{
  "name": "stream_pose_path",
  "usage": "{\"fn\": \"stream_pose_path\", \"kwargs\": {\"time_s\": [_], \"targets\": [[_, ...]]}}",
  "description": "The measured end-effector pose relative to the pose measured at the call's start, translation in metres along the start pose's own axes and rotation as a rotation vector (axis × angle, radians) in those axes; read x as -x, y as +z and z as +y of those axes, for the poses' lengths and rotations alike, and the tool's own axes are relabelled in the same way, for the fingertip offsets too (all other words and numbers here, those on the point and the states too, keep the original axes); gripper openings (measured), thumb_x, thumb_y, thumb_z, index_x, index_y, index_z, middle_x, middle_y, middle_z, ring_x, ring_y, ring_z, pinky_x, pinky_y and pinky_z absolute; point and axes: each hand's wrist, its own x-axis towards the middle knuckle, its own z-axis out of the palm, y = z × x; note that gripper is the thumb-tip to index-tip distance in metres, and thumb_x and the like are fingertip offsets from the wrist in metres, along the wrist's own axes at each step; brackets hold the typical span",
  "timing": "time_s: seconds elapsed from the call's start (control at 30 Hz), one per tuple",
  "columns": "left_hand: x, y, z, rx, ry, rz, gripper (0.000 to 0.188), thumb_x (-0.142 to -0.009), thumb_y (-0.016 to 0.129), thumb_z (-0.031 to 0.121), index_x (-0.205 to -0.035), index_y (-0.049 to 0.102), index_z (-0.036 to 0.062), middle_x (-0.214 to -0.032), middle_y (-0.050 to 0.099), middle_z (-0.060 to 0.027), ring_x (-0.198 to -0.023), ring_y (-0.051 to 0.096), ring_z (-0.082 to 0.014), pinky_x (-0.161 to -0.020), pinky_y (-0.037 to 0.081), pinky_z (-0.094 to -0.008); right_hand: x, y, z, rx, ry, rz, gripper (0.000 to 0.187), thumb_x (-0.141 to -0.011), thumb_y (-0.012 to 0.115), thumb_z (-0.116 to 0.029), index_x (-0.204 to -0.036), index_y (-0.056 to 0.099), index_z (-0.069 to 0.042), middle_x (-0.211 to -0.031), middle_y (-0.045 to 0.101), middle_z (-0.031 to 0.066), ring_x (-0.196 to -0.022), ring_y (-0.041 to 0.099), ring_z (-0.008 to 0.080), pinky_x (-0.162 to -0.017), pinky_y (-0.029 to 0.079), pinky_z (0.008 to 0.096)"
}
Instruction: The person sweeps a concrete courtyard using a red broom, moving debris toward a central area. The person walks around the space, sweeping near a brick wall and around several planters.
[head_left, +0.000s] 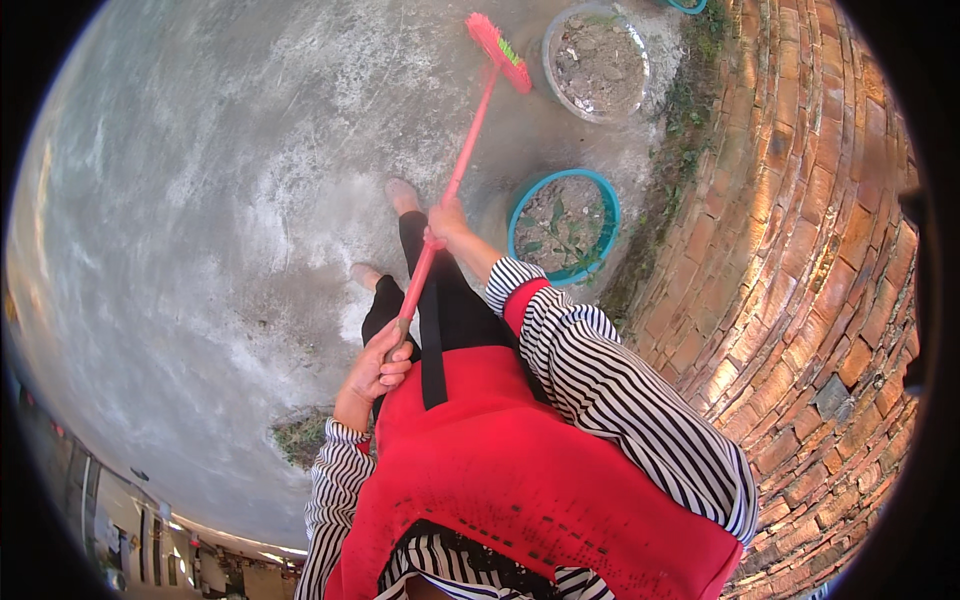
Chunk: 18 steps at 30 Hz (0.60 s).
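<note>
A long-handled broom (470, 150) with a red pole slants across the view, its pink and green bristle head out on the concrete beside a white-rimmed pot. Around the near end of the pole my left hand (380, 362) is closed, close to my red apron. Farther along the pole, my right hand (445, 222) grips it with the fingers wrapped round. The bristles lie at or very near the ground; exact contact I cannot tell.
To the right stand a teal-rimmed pot (515, 215) with soil and a small plant, and a pale round pot (550, 70) of dry soil. A brick wall (790, 250) runs along the right, with weeds (690, 110) at its foot. Grey concrete (200, 180) spreads left.
</note>
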Motion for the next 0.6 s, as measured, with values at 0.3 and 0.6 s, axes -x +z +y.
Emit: {"fn": "stream_pose_path", "kwargs": {"time_s": [0.3,0.6], "targets": [[0.078,-0.002,-0.043,-0.190,0.024,0.086,0.038,-0.100,0.046,0.027,-0.136,0.040,0.0186,-0.065,0.034,0.0053,-0.042,0.022,0.0004,-0.033,0.017,-0.0137,0.067,-0.012,0.074,-0.276,0.130,-0.184,0.011,-0.088,0.041,-0.002,-0.096,0.038,0.004,-0.065,0.050,0.0122,-0.049,0.058,0.0257,-0.042,0.053,0.0393],[0.011,-0.005,-0.050,-0.264,0.033,0.087,0.017,-0.100,0.047,0.024,-0.111,0.049,0.0115,-0.065,0.036,0.0061,-0.044,0.024,0.0005,-0.033,0.017,-0.0146,0.011,-0.044,0.089,-0.072,0.191,0.018,0.012,-0.087,0.039,-0.003,-0.085,0.047,0.006,-0.056,0.052,0.0163,-0.045,0.056,0.0290,-0.037,0.044,0.0409]]}}
